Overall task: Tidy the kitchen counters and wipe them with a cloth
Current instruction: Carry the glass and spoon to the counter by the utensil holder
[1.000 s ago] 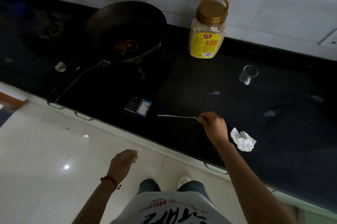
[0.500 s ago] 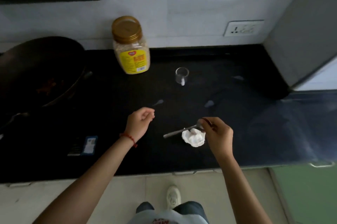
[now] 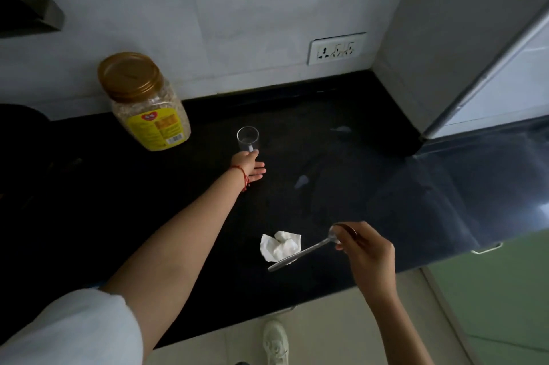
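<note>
**Tidying barely started, wiping not begun**

A small clear glass (image 3: 248, 139) near the back of the black desk (image 3: 386, 204) is being reached by the left hand (image 3: 249, 165), fingers spread at its base, not yet closed. A spoon (image 3: 303, 251) is pinched in the right hand (image 3: 367, 254). A crumpled white cloth (image 3: 279, 246) is left lying near the front edge, a jar (image 3: 145, 100) uncleared, wet smears (image 3: 301, 181) unwiped.
</note>
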Demonstrator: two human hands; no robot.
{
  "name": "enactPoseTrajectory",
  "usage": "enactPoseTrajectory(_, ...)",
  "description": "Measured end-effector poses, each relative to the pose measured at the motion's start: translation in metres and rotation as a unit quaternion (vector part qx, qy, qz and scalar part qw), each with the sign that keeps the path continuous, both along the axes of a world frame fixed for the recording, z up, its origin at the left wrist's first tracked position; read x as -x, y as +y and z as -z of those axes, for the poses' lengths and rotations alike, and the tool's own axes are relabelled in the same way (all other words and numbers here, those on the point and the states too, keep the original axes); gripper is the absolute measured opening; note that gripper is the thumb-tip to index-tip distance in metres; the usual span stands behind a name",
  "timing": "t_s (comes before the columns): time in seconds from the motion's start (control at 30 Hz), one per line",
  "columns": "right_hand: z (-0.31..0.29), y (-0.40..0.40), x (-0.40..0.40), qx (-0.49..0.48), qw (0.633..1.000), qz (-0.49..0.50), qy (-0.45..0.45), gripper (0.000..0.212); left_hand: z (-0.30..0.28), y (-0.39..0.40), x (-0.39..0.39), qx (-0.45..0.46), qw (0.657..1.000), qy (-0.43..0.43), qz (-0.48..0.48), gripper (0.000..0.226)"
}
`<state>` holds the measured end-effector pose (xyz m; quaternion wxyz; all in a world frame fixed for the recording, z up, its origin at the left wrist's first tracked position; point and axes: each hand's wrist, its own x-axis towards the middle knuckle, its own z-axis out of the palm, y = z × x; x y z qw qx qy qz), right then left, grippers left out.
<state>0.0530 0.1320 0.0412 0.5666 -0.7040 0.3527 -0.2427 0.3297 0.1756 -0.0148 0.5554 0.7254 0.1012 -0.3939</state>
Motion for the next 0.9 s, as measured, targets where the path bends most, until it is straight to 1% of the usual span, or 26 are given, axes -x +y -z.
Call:
enactPoseTrajectory(0.1, 0.005, -0.005, 0.007, -0.012, 1.0, 0.018, 0.001, 0.032, 0.005, -0.009, -0.006, 0.0, 1.0, 0.024, -0.014, 0.036)
enactPoseTrajectory(0.2, 0.007, -0.008, 0.01, -0.018, 0.999, 0.032, 0.005, 0.027, 0.01, -0.012, -0.009, 0.02, 0.998, 0.031, -0.048, 0.035)
enactPoseTrajectory(0.3, 0.007, -0.007, 0.01, -0.025, 0.999, 0.026, 0.001, 0.02, 0.008, -0.006, -0.004, 0.012, 0.997, -0.007, -0.075, 0.035)
enactPoseTrajectory(0.43, 0.003, 0.0, 0.001, -0.018, 1.0, -0.009, 0.006, 0.017, -0.009, 0.026, 0.015, 0.002, 0.995, -0.085, -0.044, 0.031)
enactPoseTrajectory(0.5, 0.001, 0.005, -0.008, -0.018, 0.999, -0.03, 0.003, 0.018, -0.023, 0.056, 0.03, 0.023, 0.992, -0.121, -0.028, 0.027)
enactPoseTrajectory(0.57, 0.0, 0.014, -0.019, -0.022, 0.998, -0.053, 0.002, 0.02, -0.035, 0.095, 0.049, 0.05, 0.988, -0.141, -0.033, 0.027)
enactPoseTrajectory(0.67, 0.001, 0.034, -0.038, -0.04, 0.994, -0.096, 0.011, 0.017, -0.046, 0.165, 0.083, 0.056, 0.984, -0.164, -0.05, 0.029)
enactPoseTrajectory(0.73, 0.003, 0.054, -0.05, -0.046, 0.989, -0.139, 0.019, 0.013, -0.05, 0.217, 0.11, 0.049, 0.981, -0.164, -0.094, 0.029)
enactPoseTrajectory(0.8, 0.005, 0.078, -0.063, -0.035, 0.98, -0.196, 0.024, 0.01, -0.051, 0.266, 0.14, 0.043, 0.974, -0.154, -0.159, 0.03)
enactPoseTrajectory(0.9, 0.007, 0.122, -0.081, -0.019, 0.957, -0.288, 0.031, 0.008, -0.05, 0.334, 0.189, 0.011, 0.956, -0.159, -0.247, 0.029)
